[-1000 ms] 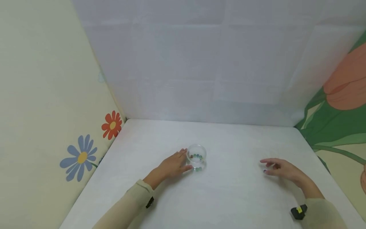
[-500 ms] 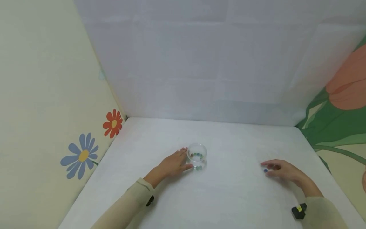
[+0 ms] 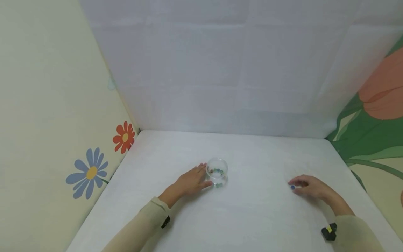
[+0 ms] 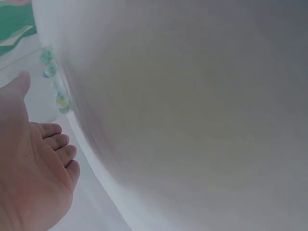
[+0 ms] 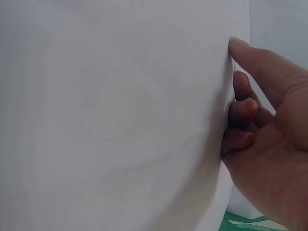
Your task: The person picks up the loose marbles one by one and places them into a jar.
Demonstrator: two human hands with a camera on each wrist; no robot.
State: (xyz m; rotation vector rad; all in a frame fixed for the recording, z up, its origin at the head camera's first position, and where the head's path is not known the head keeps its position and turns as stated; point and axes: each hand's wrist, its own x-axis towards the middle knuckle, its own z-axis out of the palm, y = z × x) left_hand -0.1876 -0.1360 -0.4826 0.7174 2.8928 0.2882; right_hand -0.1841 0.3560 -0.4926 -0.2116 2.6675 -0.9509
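Observation:
A clear round bowl [image 3: 217, 163] stands on the white table, with several green, blue and brownish marbles [image 4: 49, 70] at its bottom. At its left side rests my left hand [image 3: 190, 181], fingers extended, thumb tip by the bowl's front; it does not grip the rim. Farther right, a single blue marble [image 3: 292, 187] lies on the table. My right hand [image 3: 311, 187] reaches around it, the marble between thumb and index finger with a small gap. In the right wrist view, the thumb [image 5: 260, 62] and bent fingers meet the tabletop; the marble is hidden there.
White cloth covers the table [image 3: 245, 217], and a white sheet [image 3: 195, 70] hangs behind it. Flower-patterned panels [image 3: 91, 173] flank both sides. Each sleeve cuff carries a small black device [image 3: 329, 232].
My right hand has shifted slightly, its fingertips drawing in about the blue marble, which shows more plainly between them. The left hand and the bowl stay in place.

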